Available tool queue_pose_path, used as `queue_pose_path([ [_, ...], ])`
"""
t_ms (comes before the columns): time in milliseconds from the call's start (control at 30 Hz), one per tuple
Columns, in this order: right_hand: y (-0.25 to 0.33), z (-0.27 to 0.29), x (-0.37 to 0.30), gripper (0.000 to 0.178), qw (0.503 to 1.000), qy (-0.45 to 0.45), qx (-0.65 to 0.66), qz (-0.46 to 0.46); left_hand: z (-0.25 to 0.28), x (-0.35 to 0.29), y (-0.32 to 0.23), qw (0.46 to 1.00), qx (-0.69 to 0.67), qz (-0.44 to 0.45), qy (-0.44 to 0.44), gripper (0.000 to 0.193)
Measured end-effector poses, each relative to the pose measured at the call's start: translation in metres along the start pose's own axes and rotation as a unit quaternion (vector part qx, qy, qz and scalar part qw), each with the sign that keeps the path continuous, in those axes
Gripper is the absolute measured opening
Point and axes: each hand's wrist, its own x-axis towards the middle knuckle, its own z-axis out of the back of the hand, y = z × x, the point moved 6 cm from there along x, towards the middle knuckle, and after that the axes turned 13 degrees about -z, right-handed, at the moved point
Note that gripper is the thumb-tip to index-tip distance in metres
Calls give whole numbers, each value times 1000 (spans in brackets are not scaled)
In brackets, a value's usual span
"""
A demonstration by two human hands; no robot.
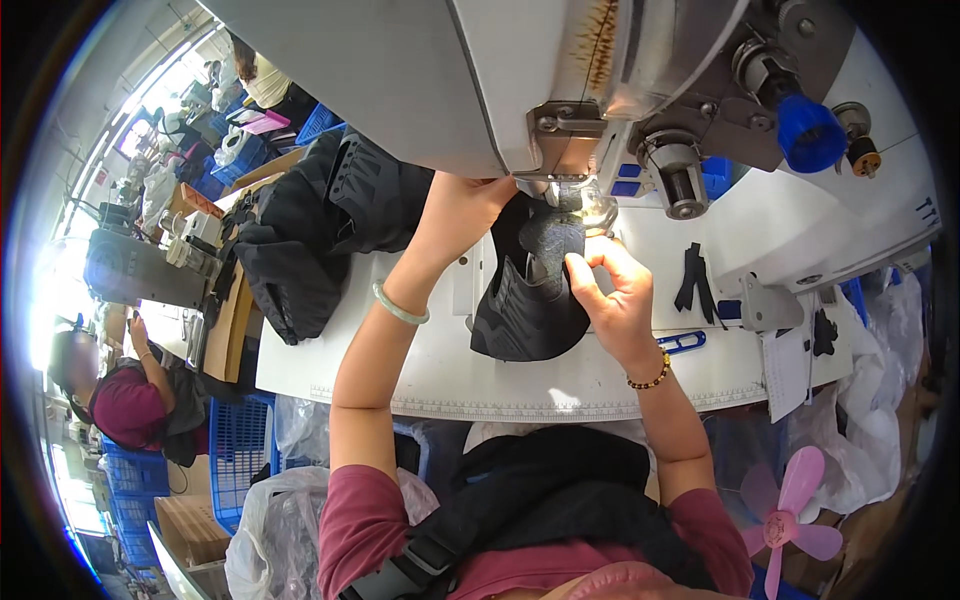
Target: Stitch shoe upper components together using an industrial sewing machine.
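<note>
From my remote view, the biggest thing is the white sewing machine [480,90], its head filling the top of the view and overhanging the far middle of the white worktop [520,385]. A ruled strip runs along the worktop's near edge. At the worktop's far left corner I see a heap of black shoe uppers [310,230], piled and spilling toward the left edge. Below the worktop's left edge stands a blue plastic crate [238,450], and beyond it another person [135,405] in a dark red top sits at their own station.

The black shoe upper [525,300] in hand lies in the middle of the worktop, its far end lifted up under the machine's needle area. My left hand [465,205] reaches to the upper's far left side beneath the machine head; its fingers are hidden behind the machine, so I cannot tell whether they are closed on the fabric. A pale green bangle [400,305] sits on that wrist. My right hand [610,285] is pinched on the upper's right edge, thumb and fingertips pressed together on the material. A beaded bracelet [650,380] circles that wrist.

Smaller bits: a black strap piece [692,278] lies toward the right side of the worktop, and blue-handled snips [683,343] rest just beside my right wrist.
</note>
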Motion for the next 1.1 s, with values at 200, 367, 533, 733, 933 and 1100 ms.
queue_pose_path([
  [200, 7, -4, -3, 15, 997, -15, -23, 68, -4, 2, -8, 999, -16, -32, 16, 13],
  [367, 6, -4, -3, 14, 998, -9, -28, 57, -4, 2, -10, 999, -13, -30, 10, 14],
  [533, 5, -5, -3, 14, 998, -5, -31, 57, -3, 3, -8, 999, -1, -38, 0, 13],
  [733, 6, -3, -4, 13, 996, -33, -49, 60, 16, -14, -9, 993, 5, 87, -85, 6],
  [933, 10, 3, -4, 13, 992, -43, -89, 73, 1, -45, -44, 974, -176, 145, -13, 14],
  [1100, 24, 7, -8, 19, 988, -99, -108, 49, -17, -46, -45, 969, -166, 177, 41, 18],
])
